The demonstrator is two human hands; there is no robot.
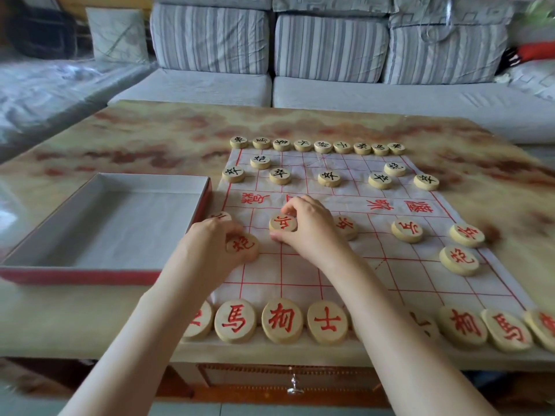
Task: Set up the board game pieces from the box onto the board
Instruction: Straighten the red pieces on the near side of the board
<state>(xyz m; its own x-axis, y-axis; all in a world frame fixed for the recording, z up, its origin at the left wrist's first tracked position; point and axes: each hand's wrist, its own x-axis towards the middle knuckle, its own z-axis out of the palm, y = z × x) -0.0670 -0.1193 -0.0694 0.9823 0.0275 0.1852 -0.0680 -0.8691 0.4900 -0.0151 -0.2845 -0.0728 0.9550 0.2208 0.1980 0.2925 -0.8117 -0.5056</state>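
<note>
Left of the left grip [217, 238] holding one disc [244, 247], the box [90, 274] held nothing; right grip [309, 229] pinched another disc [283, 223]; setup seemed nearly finished.

A: Background?
B: Grey sofa [390, 94] behind the table [150, 136]. Striped back cushions [210, 40] upright in a row. Pale pillow [118, 34] far left.
A: Table?
B: Marbled top, cream and rust. Drawer underneath with a metal handle [295, 385].
A: Floor, light?
B: Pale tiled floor [240, 411]. Soft, even light.
</note>
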